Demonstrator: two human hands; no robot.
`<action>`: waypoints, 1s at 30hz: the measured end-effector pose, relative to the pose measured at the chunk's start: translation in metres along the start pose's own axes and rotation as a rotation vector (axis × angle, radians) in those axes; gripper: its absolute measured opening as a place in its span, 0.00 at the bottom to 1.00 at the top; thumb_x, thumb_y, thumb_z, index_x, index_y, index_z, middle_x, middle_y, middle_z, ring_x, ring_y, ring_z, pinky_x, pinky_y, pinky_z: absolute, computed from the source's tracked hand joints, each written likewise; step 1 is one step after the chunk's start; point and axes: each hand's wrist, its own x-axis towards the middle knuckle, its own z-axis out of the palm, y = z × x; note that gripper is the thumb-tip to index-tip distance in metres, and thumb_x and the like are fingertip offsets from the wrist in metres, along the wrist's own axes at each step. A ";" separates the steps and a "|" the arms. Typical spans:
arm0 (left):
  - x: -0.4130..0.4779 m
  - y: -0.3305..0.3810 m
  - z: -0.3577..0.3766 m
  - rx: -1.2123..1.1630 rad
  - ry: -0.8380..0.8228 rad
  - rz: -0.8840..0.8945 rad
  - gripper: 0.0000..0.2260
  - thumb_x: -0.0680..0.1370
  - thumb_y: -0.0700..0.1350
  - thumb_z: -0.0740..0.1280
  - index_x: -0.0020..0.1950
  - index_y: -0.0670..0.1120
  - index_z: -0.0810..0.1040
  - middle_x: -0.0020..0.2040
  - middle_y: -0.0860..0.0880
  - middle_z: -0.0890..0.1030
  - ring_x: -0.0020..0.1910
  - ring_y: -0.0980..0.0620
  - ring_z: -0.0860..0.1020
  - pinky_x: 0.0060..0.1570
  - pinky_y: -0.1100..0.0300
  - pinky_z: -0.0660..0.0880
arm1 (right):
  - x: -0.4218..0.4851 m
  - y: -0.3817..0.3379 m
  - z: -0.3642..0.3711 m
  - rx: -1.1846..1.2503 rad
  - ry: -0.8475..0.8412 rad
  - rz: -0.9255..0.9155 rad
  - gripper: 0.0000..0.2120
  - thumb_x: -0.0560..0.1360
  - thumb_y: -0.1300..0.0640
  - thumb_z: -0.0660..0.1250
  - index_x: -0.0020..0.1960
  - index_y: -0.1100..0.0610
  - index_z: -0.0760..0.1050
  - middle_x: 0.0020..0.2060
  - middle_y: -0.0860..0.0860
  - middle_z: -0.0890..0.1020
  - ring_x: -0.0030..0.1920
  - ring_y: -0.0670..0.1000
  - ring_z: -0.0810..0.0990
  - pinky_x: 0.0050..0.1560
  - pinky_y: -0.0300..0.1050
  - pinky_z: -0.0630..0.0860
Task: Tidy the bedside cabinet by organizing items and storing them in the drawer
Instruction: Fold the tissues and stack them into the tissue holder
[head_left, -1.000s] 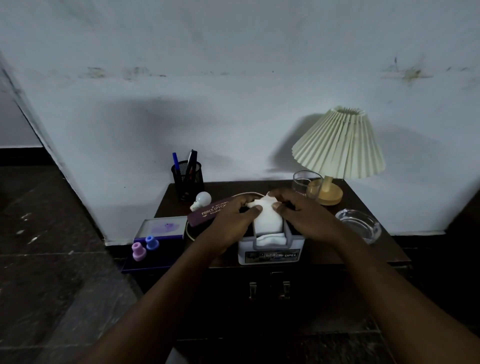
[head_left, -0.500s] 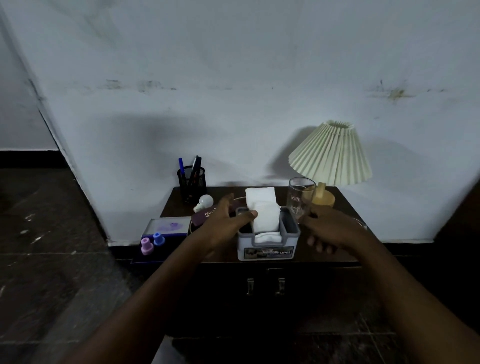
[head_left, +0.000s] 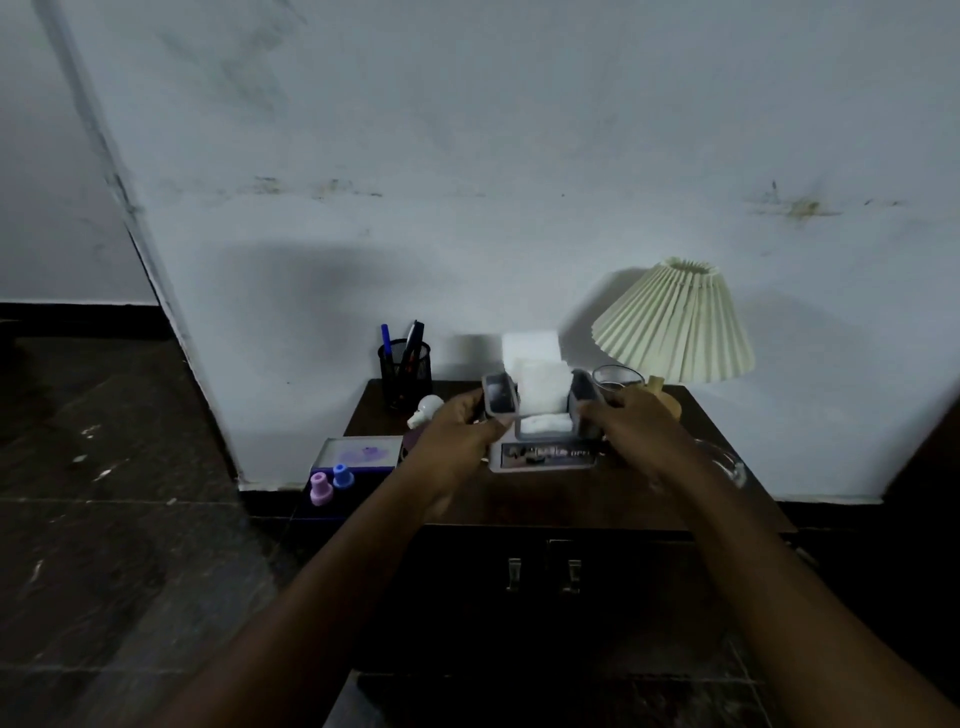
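Both hands on the tissue box (head_left: 543, 447): left hand (head_left: 457, 431) curled round the raised flap at its 9 o'clock end, right hand (head_left: 631, 423) curled round the flap at its 3 o'clock end, fingers closed on the plastic, white tissue (head_left: 540, 384) standing up between them. Box sitting at the middle of the table (head_left: 571, 504), dead ahead at 12 o'clock from the wrists, long axis running 9 to 3, so neither hand nearer; probably a two-handed lift or shift next, with the drawer front and its handles (head_left: 543, 574) straight below at 6 o'clock. Counted: one box, one lamp (head_left: 675, 322) at 2 o'clock, one drinking glass (head_left: 618, 382) just beside the right hand, one glass ashtray (head_left: 727, 465) at 4 o'clock, one pen holder (head_left: 405, 371) at 10 o'clock holding perhaps three pens, one bulb (head_left: 426, 408) beside it, two small stoppers (head_left: 330, 480) at 8 o'clock on a flat purple case (head_left: 358, 452), two drawer handles. Dark case under the left wrist mostly hidden.
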 end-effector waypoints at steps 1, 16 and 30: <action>0.005 0.006 0.000 -0.023 0.037 0.018 0.11 0.83 0.38 0.66 0.63 0.46 0.81 0.57 0.47 0.87 0.55 0.47 0.86 0.57 0.48 0.83 | 0.007 -0.008 0.001 -0.021 0.052 -0.038 0.12 0.78 0.42 0.67 0.44 0.50 0.80 0.39 0.51 0.84 0.41 0.54 0.84 0.43 0.53 0.81; 0.149 0.022 -0.029 -0.017 0.301 0.009 0.10 0.82 0.35 0.64 0.61 0.39 0.81 0.58 0.36 0.84 0.50 0.42 0.81 0.50 0.45 0.81 | 0.148 -0.031 0.084 -0.016 0.209 0.038 0.20 0.81 0.47 0.61 0.63 0.62 0.75 0.56 0.59 0.81 0.48 0.57 0.76 0.43 0.46 0.68; 0.172 -0.023 -0.029 0.071 0.270 -0.067 0.12 0.81 0.33 0.60 0.53 0.48 0.79 0.58 0.33 0.82 0.48 0.43 0.78 0.47 0.48 0.75 | 0.162 0.008 0.110 -0.105 0.205 0.110 0.20 0.84 0.50 0.59 0.68 0.64 0.71 0.64 0.63 0.79 0.63 0.64 0.78 0.51 0.48 0.70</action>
